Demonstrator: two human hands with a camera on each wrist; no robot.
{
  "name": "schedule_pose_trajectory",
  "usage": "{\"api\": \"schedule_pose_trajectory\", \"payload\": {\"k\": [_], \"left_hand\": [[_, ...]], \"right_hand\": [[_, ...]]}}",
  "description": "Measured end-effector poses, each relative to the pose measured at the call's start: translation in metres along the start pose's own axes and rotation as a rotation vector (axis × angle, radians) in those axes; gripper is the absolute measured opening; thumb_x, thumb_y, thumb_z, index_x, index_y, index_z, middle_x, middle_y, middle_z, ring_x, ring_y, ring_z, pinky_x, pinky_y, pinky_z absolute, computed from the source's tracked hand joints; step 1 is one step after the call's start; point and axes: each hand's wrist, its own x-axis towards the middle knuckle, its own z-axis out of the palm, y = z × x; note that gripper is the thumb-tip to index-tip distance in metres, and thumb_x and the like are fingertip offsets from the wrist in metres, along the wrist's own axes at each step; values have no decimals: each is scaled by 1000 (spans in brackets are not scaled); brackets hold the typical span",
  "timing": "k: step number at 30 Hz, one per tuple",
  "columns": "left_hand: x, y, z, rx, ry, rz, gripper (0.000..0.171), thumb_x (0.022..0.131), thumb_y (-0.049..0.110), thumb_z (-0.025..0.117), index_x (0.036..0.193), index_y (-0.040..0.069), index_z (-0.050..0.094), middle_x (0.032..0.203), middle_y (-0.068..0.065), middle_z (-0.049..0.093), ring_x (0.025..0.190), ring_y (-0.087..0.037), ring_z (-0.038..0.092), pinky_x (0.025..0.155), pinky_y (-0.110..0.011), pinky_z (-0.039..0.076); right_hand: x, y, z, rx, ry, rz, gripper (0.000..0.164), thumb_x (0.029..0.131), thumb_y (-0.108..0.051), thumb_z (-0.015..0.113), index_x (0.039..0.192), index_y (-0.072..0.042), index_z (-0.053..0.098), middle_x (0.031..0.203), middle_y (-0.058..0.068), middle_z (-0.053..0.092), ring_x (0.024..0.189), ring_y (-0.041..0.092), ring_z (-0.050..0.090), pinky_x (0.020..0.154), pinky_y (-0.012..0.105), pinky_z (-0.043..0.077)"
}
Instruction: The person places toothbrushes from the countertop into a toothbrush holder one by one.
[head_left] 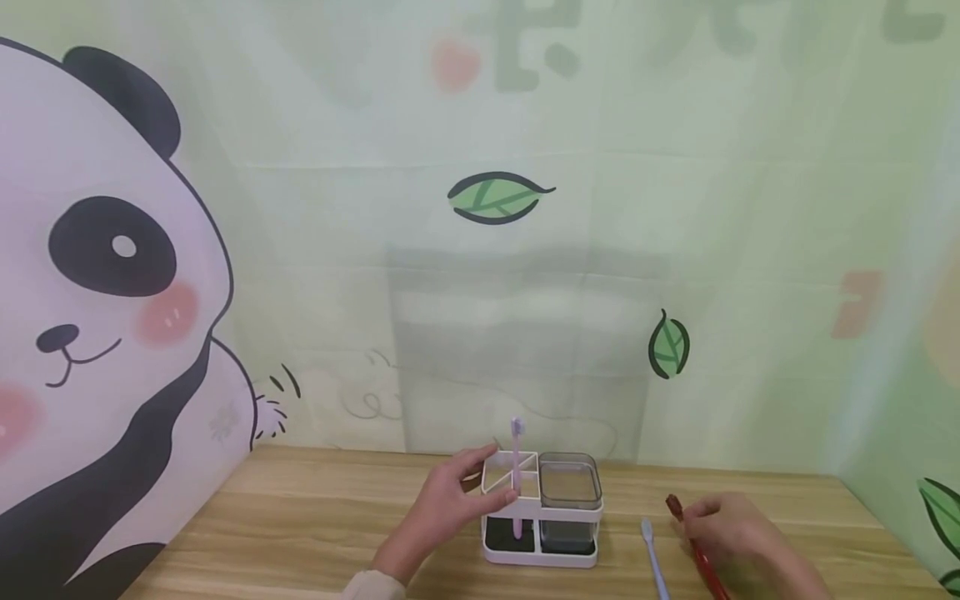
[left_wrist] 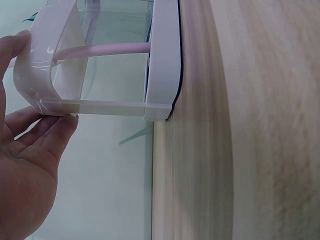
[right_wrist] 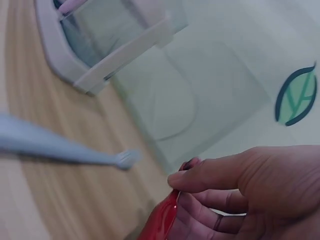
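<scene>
A white toothbrush holder with a divided top stands on the table, a pink toothbrush upright in its left half. My left hand grips the holder's upper left side, thumb at the front and fingers round the side and back, as the left wrist view shows at the white upper frame. To the right, my right hand pinches a red toothbrush between thumb and fingers just below its dark red head. The red handle slants down from the fingertips in the right wrist view.
A clear grey cup sits in the holder's right half. Between the holder and my right hand lies a blue toothbrush on the wooden table. Behind the table hangs a printed cloth with a panda and leaves.
</scene>
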Motion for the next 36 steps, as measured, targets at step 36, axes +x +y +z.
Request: {"api": "schedule_pose_trajectory", "payload": {"k": [36], "left_hand": [[1,-2,0,14,2,-4,69,92,30,86,147,-3,60,146,-27,59,129,-44,62,106,-51,54]], "right_hand": [[-37,-66,-28,168,217,-300,35,105,-27,71,123,3,66,111,8,78,96,20,77,104,61,52]]}}
